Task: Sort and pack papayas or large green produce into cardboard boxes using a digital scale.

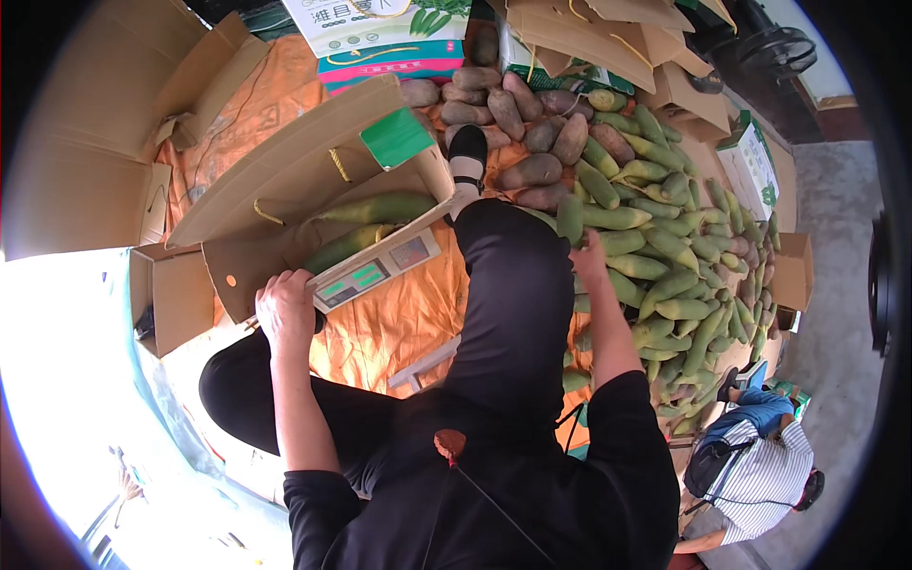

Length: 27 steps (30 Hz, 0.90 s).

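An open cardboard box [220,275] with yellow rope handles stands before me on the left, long green radishes [385,207] lying inside. A scale [372,274] with a lit green display shows along its near side. My left hand [285,306] is closed over the near left corner of this box, its fingers curled on the edge. On the right, past my knee, my right hand [590,260] grips a short, thick green radish [570,219] held upright by the near end of the radish pile [670,249]. Part of that grip is hidden by my knee.
Reddish-brown radishes [532,172] lie by my foot on an orange sheet [385,328]. Printed cartons [380,28] and flattened cardboard [594,33] stand at the back. A large open carton [85,123] is at far left. Another person [755,470] bends over at lower right.
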Each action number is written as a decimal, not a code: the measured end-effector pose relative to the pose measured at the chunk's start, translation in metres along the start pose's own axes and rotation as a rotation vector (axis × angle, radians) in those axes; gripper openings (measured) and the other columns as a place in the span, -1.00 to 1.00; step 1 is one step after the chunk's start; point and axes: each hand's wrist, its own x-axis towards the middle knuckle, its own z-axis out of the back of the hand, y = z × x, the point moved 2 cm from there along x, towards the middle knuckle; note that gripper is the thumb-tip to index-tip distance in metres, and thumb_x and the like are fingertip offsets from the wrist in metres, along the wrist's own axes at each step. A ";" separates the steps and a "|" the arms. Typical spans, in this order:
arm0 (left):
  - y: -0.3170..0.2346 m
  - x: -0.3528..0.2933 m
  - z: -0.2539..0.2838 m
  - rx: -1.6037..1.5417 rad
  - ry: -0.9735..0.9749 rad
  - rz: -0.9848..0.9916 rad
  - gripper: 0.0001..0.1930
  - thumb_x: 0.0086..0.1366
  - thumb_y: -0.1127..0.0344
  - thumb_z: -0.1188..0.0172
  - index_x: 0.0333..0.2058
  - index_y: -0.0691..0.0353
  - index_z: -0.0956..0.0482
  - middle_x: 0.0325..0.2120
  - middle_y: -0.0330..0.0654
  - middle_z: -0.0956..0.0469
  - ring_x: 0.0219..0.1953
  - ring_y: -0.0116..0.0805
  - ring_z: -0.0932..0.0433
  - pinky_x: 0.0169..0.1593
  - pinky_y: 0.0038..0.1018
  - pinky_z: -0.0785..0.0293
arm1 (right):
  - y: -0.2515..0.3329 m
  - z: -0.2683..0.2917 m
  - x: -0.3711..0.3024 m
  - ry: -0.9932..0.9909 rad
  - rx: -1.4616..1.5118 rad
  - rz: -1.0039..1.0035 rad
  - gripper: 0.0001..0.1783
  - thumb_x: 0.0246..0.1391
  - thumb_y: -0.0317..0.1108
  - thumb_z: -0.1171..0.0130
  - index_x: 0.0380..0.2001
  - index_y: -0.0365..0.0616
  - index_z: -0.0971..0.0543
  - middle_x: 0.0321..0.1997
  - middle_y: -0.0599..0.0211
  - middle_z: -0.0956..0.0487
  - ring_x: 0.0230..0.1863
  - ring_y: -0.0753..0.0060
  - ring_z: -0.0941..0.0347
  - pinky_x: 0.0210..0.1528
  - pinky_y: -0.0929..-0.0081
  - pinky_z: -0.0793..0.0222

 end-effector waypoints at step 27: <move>-0.004 -0.007 0.002 0.023 -0.022 -0.032 -0.95 0.03 0.39 -0.22 -0.54 0.14 -0.53 -0.55 -0.22 -0.51 -0.37 -0.19 -0.52 -0.26 -0.25 -0.36 | 0.310 -0.341 -0.172 0.605 -1.059 1.064 -0.59 -0.09 -0.33 -0.22 -0.08 -0.06 -0.53 -0.02 0.23 -0.54 0.01 0.19 -0.45 -0.04 0.28 -0.44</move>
